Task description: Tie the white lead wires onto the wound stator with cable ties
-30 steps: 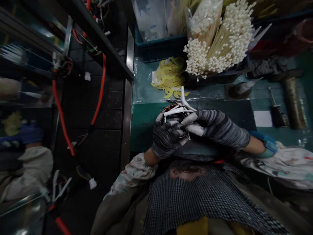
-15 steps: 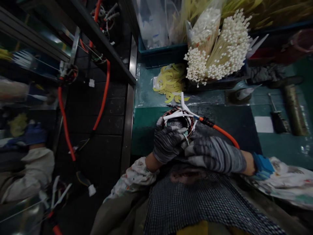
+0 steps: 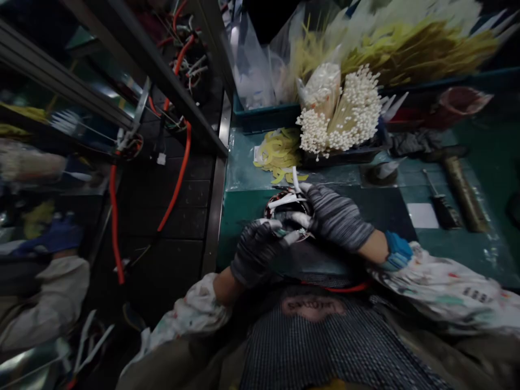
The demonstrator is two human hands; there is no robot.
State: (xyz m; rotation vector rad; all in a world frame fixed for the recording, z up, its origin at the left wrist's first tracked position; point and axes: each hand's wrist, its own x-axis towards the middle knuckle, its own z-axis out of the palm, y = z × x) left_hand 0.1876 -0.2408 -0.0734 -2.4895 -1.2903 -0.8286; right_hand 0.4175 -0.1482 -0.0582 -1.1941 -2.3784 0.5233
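A wire-wound stator ring (image 3: 268, 208) with white sleeves (image 3: 284, 201) rests on the green bench mat, partly covered by my gloved hands. My left hand (image 3: 258, 249) grips its near left rim, thumb and fingers closed around the edge. From the right, my right hand (image 3: 339, 216) is wrapped over the right side of the ring, with its fingertips reaching inside the opening. One white sleeve (image 3: 295, 179) sticks up beyond the ring. A red-orange cable (image 3: 349, 288) shows near my lap; where it joins the ring is hidden.
Yellow strips (image 3: 280, 151) lie behind the ring, beside a bundle of white-tipped sticks (image 3: 353, 114). A hammer (image 3: 465, 189), an awl-like tool (image 3: 442, 206) and a white card (image 3: 422, 215) are at right. Left stands a metal frame (image 3: 162, 76) and a co-worker's gloved hand (image 3: 60, 235).
My right hand has risen from below the ring to its right side, hiding the cable joint. My left hand has slid down to the near rim. The orange cable now shows near my lap.
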